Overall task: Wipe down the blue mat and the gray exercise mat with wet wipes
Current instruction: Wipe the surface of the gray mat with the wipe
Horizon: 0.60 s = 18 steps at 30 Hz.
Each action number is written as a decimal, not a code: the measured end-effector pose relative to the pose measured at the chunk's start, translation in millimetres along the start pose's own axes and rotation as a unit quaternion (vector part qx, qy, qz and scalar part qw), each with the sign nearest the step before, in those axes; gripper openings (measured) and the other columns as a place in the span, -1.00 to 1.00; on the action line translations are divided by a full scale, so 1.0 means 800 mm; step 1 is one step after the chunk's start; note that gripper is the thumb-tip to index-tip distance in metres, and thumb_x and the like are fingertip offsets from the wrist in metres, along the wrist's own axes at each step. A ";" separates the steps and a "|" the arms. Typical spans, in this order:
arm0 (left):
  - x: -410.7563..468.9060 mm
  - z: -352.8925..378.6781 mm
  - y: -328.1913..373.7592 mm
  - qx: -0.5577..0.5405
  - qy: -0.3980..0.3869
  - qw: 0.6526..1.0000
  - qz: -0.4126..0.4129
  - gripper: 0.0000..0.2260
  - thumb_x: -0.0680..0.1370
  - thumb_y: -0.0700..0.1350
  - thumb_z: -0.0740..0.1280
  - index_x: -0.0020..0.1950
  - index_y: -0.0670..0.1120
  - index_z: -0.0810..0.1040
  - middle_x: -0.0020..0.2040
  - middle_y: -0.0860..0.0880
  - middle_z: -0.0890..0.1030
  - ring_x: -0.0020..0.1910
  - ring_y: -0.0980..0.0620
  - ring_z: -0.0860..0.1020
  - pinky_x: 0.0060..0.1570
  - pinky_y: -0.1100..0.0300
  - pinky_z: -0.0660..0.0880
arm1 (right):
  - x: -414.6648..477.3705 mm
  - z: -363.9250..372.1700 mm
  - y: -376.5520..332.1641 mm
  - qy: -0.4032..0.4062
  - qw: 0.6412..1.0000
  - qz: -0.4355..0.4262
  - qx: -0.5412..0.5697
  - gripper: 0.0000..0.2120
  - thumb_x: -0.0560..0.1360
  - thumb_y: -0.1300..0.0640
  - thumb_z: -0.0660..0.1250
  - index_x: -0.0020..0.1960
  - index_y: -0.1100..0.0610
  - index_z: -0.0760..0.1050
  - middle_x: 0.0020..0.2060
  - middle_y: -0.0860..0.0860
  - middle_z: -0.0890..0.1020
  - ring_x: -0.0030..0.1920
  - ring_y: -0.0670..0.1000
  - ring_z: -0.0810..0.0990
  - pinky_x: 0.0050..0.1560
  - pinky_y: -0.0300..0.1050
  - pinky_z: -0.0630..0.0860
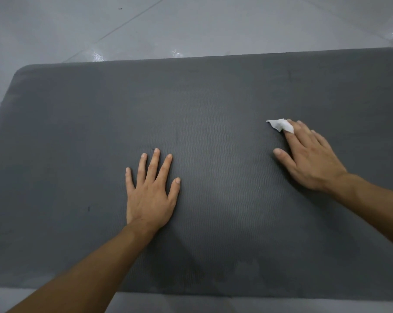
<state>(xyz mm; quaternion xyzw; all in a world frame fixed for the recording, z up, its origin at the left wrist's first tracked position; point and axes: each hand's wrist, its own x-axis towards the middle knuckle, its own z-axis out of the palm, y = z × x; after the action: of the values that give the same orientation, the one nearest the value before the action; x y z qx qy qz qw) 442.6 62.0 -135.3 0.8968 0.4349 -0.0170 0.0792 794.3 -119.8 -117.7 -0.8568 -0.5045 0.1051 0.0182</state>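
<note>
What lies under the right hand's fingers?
A white wet wipe, pressed on the gray exercise mat. Its far end sticks out; the right hand hides the rest under its fingers.

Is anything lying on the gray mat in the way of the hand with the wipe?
Only the left hand, pressed flat on the gray mat left of the wet wipe at the fingertips of the right hand; no other obstacle shows.

Pale glossy floor tiles (191,26) with thin grout lines and small bright light reflections.
</note>
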 end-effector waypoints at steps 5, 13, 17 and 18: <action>0.000 0.000 -0.001 0.004 0.001 1.000 0.001 -0.40 0.66 0.30 -0.16 0.69 0.17 -0.01 0.71 0.08 -0.06 0.68 0.00 -0.15 0.60 -0.28 -0.11 | -0.037 0.012 -0.067 -0.021 0.991 -0.130 0.020 -0.28 0.64 -0.35 -0.07 0.69 -0.04 -0.06 0.67 0.03 0.10 0.68 0.06 -0.03 0.64 0.04 0.00; 0.000 -0.001 0.000 0.008 0.001 1.000 -0.003 -0.40 0.66 0.30 -0.13 0.69 0.16 0.00 0.71 0.07 -0.05 0.68 0.00 -0.14 0.60 -0.28 -0.10 | -0.146 0.050 -0.154 -0.068 0.917 -0.392 -0.028 -0.28 0.68 -0.35 0.02 0.63 0.13 0.26 0.69 0.03 0.05 0.68 0.07 -0.05 0.58 0.06 0.07; -0.001 -0.002 0.000 0.004 -0.003 1.000 -0.003 -0.40 0.65 0.31 -0.16 0.69 0.17 -0.02 0.71 0.08 -0.07 0.68 0.01 -0.17 0.60 -0.26 -0.13 | -0.102 0.042 -0.128 -0.037 0.937 -0.346 -0.041 -0.28 0.69 -0.33 0.02 0.66 0.13 0.17 0.67 0.02 0.14 0.68 0.05 0.00 0.61 0.10 0.06; -0.001 -0.002 0.000 0.004 -0.003 1.000 -0.004 -0.40 0.65 0.31 -0.16 0.69 0.18 -0.02 0.71 0.08 -0.07 0.68 0.01 -0.17 0.60 -0.26 -0.14 | -0.083 0.039 -0.118 -0.025 0.948 -0.314 -0.047 -0.28 0.69 -0.32 0.01 0.67 0.13 0.16 0.66 0.01 0.16 0.68 0.05 0.00 0.61 0.12 0.06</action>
<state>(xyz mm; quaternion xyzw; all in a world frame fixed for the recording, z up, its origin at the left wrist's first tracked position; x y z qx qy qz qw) 442.0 62.0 -133.4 0.8955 0.4378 -0.0214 0.0772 675.8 -134.0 -124.4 -0.6518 -0.7528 0.0915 -0.0028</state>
